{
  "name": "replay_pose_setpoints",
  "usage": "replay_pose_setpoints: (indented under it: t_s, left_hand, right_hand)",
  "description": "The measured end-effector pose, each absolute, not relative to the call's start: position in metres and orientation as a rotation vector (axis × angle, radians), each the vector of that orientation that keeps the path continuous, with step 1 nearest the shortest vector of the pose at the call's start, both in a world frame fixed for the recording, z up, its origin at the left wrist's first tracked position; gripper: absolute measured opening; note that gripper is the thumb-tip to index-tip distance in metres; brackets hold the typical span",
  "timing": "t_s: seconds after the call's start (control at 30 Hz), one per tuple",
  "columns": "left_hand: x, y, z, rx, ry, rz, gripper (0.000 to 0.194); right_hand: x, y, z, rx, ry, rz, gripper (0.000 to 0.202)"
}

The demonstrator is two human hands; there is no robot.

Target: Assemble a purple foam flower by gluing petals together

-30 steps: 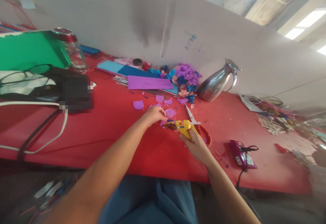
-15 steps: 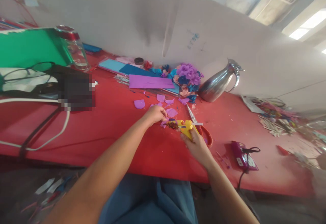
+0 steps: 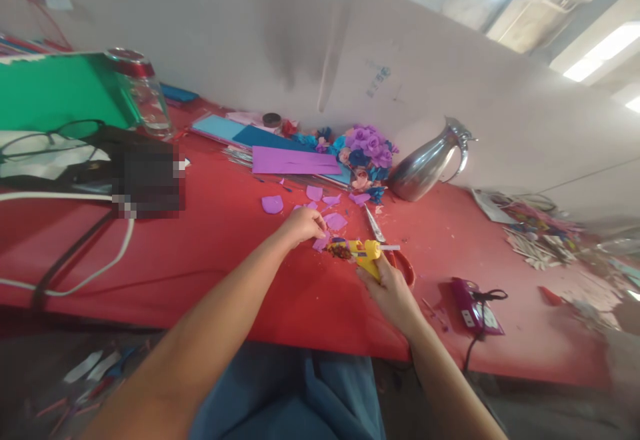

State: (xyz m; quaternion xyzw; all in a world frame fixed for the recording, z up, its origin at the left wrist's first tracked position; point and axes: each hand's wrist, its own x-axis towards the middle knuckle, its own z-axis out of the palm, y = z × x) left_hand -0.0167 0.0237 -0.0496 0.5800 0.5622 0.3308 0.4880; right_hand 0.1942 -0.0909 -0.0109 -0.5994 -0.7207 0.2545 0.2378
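Note:
My right hand (image 3: 393,287) is wrapped round the handle of a yellow glue gun (image 3: 371,251). A pale glue stick pokes out of its back end, and its nozzle end points left over a dark, crusty brown patch (image 3: 340,251). Just left of the nozzle, my left hand (image 3: 306,223) pinches a purple paper petal (image 3: 321,243) between thumb and fingers. More purple petals (image 3: 335,221) lie loose beyond that hand. Scissors (image 3: 374,223) with red handles rest behind the glue gun, partly covered by it and my right hand.
Purple paper (image 3: 295,161) lies on blue sheets at the back, beside a bunch of paper flowers (image 3: 371,143). A steel jug (image 3: 427,163) stands by the wall. To the right is a purple power box (image 3: 475,307) with a black cord; at left, a glass bottle (image 3: 150,103).
The petal under my left hand now shows more of its surface, close to the nozzle. The glue gun stays almost in place, and the whole view has shifted slightly.

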Motion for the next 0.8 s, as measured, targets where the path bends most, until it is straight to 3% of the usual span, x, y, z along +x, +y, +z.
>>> replay_pose_setpoints:
  t_s: [0.8]
  left_hand:
    - [-0.016, 0.021, -0.048, 1.412, 1.377, 0.809, 0.017]
  right_hand:
    - [0.183, -0.093, -0.010, -1.739, -2.030, 0.547, 0.035]
